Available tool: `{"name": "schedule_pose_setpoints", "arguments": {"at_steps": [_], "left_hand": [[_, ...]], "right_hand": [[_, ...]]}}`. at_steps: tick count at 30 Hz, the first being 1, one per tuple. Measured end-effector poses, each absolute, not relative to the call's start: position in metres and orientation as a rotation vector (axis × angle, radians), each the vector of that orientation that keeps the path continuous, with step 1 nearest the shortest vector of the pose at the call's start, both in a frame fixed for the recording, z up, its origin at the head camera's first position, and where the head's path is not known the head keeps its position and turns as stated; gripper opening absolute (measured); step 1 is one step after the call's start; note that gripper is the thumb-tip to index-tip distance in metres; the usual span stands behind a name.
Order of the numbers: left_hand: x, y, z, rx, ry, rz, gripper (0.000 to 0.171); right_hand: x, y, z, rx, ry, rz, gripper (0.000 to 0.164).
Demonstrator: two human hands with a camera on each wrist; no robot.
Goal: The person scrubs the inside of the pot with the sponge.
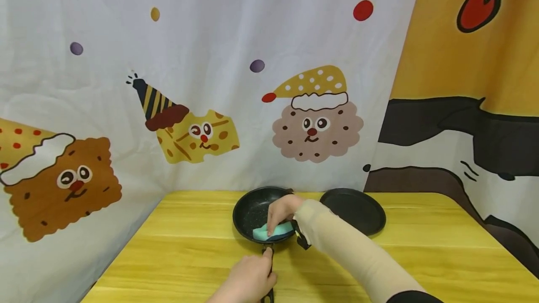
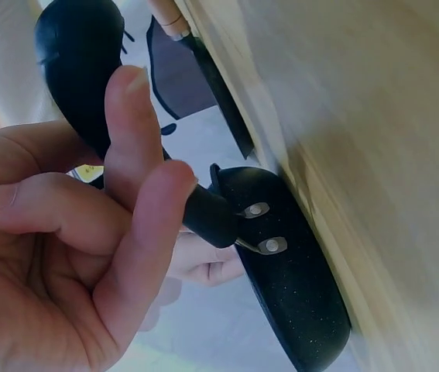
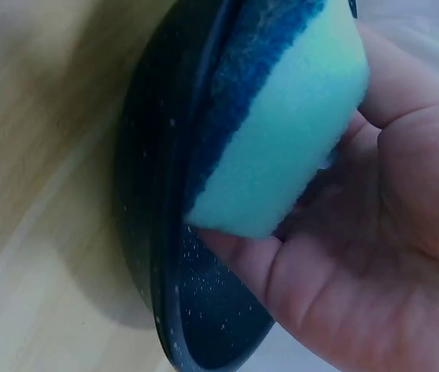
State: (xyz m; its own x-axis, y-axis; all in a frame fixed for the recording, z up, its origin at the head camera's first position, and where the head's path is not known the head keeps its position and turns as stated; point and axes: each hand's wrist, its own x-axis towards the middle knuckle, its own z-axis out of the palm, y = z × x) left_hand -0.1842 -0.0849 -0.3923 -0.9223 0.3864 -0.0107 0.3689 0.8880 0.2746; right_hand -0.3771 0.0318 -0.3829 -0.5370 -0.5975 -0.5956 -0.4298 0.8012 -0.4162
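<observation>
A black speckled frying pan (image 1: 251, 209) sits toward the back of the wooden table, its handle (image 1: 268, 296) pointing at me. My left hand (image 1: 249, 277) grips that handle; in the left wrist view the fingers (image 2: 138, 128) wrap round it, and two rivets show on the pan's outer wall. Over the pan, my right hand (image 1: 283, 210) holds a sponge (image 1: 260, 233) against the near inner side. The sponge (image 3: 289, 128) is mint green with a dark blue scouring layer, which faces the pan wall in the right wrist view.
A flat round black pan (image 1: 353, 210) lies on the table (image 1: 185, 242) just right of the frying pan, partly behind my right forearm. A curtain (image 1: 236, 22) with cartoon prints hangs right behind the table's back edge.
</observation>
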Motion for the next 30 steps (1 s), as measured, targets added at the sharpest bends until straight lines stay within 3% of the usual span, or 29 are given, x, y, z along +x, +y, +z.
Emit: {"name": "schedule_pose_setpoints", "arguments": {"at_steps": [7,12,30], "left_hand": [[-0.186,-0.086,-0.396,0.584,2.959,0.481,0.056],[-0.187,-0.085,-0.395,0.568,2.931,0.519,0.057],[-0.182,-0.083,-0.395,0.570,3.002,0.412,0.057]], "right_hand": [[-0.365,0.021,-0.388,-0.892,2.335,-0.315,0.022],[-0.359,0.013,-0.395,-0.992,2.448,-0.349,0.022],[-0.371,0.013,-0.414,-0.882,2.758,-0.285,0.036]]}}
